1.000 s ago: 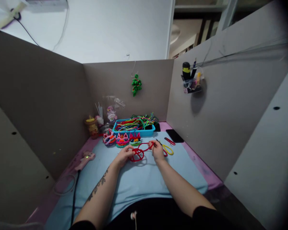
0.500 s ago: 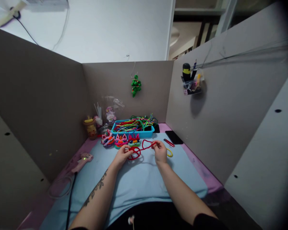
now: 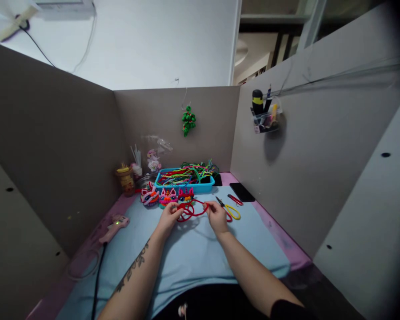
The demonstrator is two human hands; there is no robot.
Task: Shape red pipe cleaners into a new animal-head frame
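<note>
My left hand [image 3: 170, 215] pinches a red pipe cleaner [image 3: 186, 206] bent into round loops, just above the blue cloth [image 3: 193, 253]. Closed on another stretch of the same pipe cleaner, my right hand [image 3: 217, 216] is a short way to the right. The strand curves between the two hands. Beside my right hand lie scissors [image 3: 238, 214] with yellow and red handles, partly covered by the hand. Behind my left hand stand three colourful eared figures [image 3: 150, 195] made of fuzzy stems.
A blue tray [image 3: 203, 188] heaped with pipe cleaners stands at the back. On the right lie a black phone [image 3: 242, 192] and a red-handled tool [image 3: 235, 200]. A pink glue gun [image 3: 115, 227] with its cord rests at left, near a brown jar [image 3: 126, 181]. Grey panels enclose three sides.
My right hand has moved left, closer to my left hand, and the strand between them now bows into a loop. More of the scissors shows. My left hand stays nearly in place.
</note>
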